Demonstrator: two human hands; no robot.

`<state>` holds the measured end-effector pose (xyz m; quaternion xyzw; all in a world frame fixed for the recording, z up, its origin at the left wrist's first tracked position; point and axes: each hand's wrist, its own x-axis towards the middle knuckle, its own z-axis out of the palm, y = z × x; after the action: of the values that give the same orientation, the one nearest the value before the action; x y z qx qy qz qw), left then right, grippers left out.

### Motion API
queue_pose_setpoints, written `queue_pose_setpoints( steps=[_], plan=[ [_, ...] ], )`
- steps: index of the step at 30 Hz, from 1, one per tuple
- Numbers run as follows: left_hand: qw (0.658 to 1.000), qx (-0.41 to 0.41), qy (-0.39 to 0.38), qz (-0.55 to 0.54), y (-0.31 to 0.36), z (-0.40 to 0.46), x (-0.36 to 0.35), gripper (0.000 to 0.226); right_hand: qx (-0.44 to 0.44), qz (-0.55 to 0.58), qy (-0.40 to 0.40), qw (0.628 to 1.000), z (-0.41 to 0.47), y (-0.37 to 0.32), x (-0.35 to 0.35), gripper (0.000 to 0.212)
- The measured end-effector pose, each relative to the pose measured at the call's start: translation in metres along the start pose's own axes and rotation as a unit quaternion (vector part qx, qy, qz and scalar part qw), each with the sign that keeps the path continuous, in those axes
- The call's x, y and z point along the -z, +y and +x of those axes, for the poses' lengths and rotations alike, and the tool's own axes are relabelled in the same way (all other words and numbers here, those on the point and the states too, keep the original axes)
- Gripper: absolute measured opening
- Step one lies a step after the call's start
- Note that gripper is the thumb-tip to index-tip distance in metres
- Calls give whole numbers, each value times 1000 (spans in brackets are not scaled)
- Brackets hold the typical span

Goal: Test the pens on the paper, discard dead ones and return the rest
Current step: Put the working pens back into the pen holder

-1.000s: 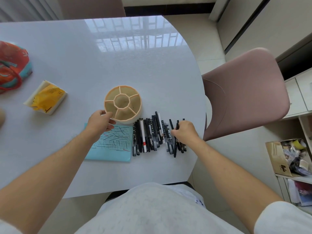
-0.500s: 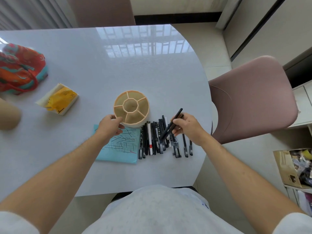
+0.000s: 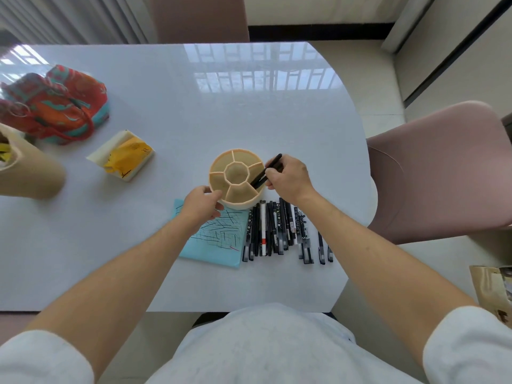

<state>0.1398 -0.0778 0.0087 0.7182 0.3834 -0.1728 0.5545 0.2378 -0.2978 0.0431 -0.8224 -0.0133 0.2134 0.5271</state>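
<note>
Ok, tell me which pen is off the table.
The black pen in the right hand, tilted tip-down into the round holder; the others lie flat in a row.

The person wears a white short-sleeved top in a soft, faintly mottled fabric; the sleeves end above the elbows, leaving both forearms bare. The left sleeve (image 3: 41,356) and the right sleeve (image 3: 468,345) have plain rounded hems with no print or trim. The same pale cloth covers the torso (image 3: 266,345) at the bottom edge (slightly creased there). The left hand (image 3: 201,203) and right hand (image 3: 289,177) are bare, without rings, watch or gloves.
</note>
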Motion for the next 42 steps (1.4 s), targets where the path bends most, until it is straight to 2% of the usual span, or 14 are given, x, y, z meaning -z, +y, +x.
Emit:
queue_pose_setpoints(
  steps=[4, 7, 10, 12, 15, 18, 23, 29, 32, 36, 42],
  plan=[
    [1000, -14, 9, -11, 1, 5, 0, 29, 2, 5, -19, 1000, -3, 11, 12, 19],
    [999, -30, 18, -11, 2, 10, 3, 30, -29, 26, 21, 999, -12, 32, 46, 26],
    [999, -39, 23, -11, 1, 15, 8, 32, -106, -60, 105, 987, -31, 71, 88, 14],
    [999, -41, 24, -21, 1, 17, 11, 33, -164, -132, 120, 970, -49, 99, 108, 4],
    [998, -41, 23, -30, 0, 15, 10, 36, -210, -207, 82, 952, -73, 127, 107, 24],
    [998, -39, 17, -40, 0, 11, 5, 39, -192, -289, 62, 936, -84, 136, 84, 39],
    [998, -37, 10, -40, 0, 5, 1, 43, -172, -351, 44, 919, -82, 130, 53, 25],
    [998, -36, 6, -49, -2, -1, 2, 42, -167, -426, -5, 889, -70, 123, 50, 12],
    [999, -31, 13, -43, -4, 0, 2, 37, -170, -387, -25, 906, -61, 122, 58, 10],
    [999, -28, 2, -46, -6, -2, 2, 42, -195, -174, 4, 965, -52, 114, 68, 21],
    [999, -27, -3, -47, -11, -7, 0, 61, -163, -22, 5, 986, -46, 93, 62, 21]
  ],
)
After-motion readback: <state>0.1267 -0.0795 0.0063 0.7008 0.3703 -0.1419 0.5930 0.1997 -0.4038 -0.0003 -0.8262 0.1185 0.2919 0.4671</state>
